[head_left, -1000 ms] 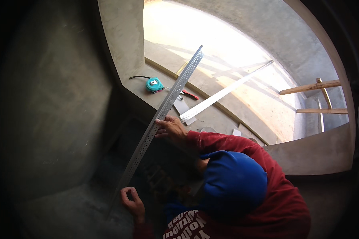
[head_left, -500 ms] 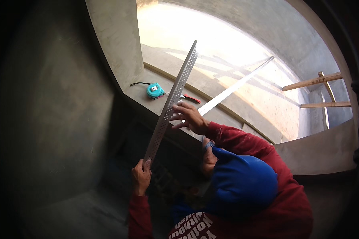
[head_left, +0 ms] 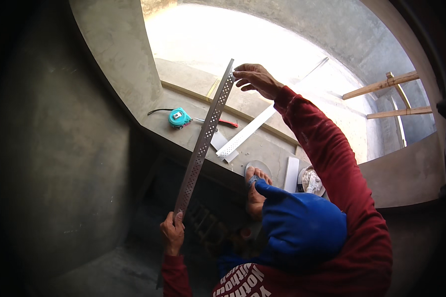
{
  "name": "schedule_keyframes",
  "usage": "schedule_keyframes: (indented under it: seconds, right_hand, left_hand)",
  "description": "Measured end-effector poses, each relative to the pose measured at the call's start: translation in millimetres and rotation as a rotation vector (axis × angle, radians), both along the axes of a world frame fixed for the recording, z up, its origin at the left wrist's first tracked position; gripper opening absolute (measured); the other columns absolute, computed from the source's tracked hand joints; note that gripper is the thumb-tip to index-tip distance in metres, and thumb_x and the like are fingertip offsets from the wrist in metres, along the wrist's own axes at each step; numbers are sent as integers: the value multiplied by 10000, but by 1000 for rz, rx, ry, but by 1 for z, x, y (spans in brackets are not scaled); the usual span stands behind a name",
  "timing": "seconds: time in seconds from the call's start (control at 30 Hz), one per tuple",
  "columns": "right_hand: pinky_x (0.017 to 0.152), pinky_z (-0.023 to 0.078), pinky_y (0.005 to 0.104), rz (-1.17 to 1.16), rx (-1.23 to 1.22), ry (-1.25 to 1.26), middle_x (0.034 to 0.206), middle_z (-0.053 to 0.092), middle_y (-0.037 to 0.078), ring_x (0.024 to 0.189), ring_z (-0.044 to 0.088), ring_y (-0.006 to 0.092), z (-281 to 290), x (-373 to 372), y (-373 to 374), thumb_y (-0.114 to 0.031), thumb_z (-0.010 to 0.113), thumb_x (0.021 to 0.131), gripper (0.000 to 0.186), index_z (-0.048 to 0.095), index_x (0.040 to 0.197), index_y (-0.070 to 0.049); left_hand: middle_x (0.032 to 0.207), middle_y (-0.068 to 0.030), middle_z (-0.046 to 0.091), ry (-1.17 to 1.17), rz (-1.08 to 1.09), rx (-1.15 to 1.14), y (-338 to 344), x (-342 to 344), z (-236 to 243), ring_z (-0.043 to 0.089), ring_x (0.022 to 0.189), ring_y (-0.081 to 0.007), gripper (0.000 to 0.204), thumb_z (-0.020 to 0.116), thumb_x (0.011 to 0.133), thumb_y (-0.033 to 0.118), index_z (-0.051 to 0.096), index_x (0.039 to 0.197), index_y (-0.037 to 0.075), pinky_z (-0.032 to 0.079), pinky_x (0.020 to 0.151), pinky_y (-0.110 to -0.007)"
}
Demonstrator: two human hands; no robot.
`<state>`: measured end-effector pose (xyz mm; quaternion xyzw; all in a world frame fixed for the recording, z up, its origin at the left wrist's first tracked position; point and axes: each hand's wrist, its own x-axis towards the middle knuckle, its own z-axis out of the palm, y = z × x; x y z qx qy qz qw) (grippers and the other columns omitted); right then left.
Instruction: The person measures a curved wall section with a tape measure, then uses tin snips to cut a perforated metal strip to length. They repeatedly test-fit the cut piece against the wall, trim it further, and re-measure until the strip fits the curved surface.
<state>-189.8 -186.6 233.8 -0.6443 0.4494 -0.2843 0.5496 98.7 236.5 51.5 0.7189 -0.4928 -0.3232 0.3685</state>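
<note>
A long perforated metal angle strip (head_left: pixel 206 135) slants upward across the view, held near its lower end by my left hand (head_left: pixel 173 231), whose fingers are closed round it. At its top end is my right hand (head_left: pixel 255 78), fingers apart, the tips at or just touching the edge. Behind the strip, a teal tape measure (head_left: pixel 178 118) and a red-handled tool (head_left: pixel 227 122) lie on the concrete ledge (head_left: pixel 183 142). A white perforated strip (head_left: pixel 242 132) lies diagonally there, over a small pale plate.
My bare foot (head_left: pixel 255 198) rests at the ledge, below my blue-clad knee (head_left: pixel 302 227). A white board (head_left: pixel 291 175) and a white crumpled item (head_left: pixel 311 180) lie beside it. Wooden battens (head_left: pixel 381 86) span the opening at right; a dark concrete wall (head_left: pixel 69 148) is at left.
My right hand has moved up the strip from its middle to its top end. My left hand took hold lower down, and my foot has come into clearer view.
</note>
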Motion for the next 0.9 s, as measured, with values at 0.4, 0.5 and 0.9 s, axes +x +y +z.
schedule_keyframes:
  seconds: [0.4,0.5,0.9]
  right_hand:
    - [560,511,296,-134,-221,268,728,661,82,627,609,142,-12,5,-6,-153,736,878,220,718,881,67]
    - [542,502,299,-210,-227,398,738,669,97,623,615,157,-16,7,-1,-177,727,878,267,712,809,81]
    - [623,492,231,-18,173,-25,847,657,27,694,575,78,1,-5,16,-155,691,943,156,688,964,0]
  left_hand:
    - [713,-193,608,-507,79,-84,4,-10,25,623,653,-428,323,579,1038,289,551,835,40,444,551,-498]
    - [717,-189,614,-557,107,-93,3,-18,30,629,653,-421,316,579,1037,291,554,841,45,443,548,-497]
    - [594,-62,619,137,-33,201,21,-9,3,658,592,-146,374,581,1052,322,617,841,15,495,555,-355]
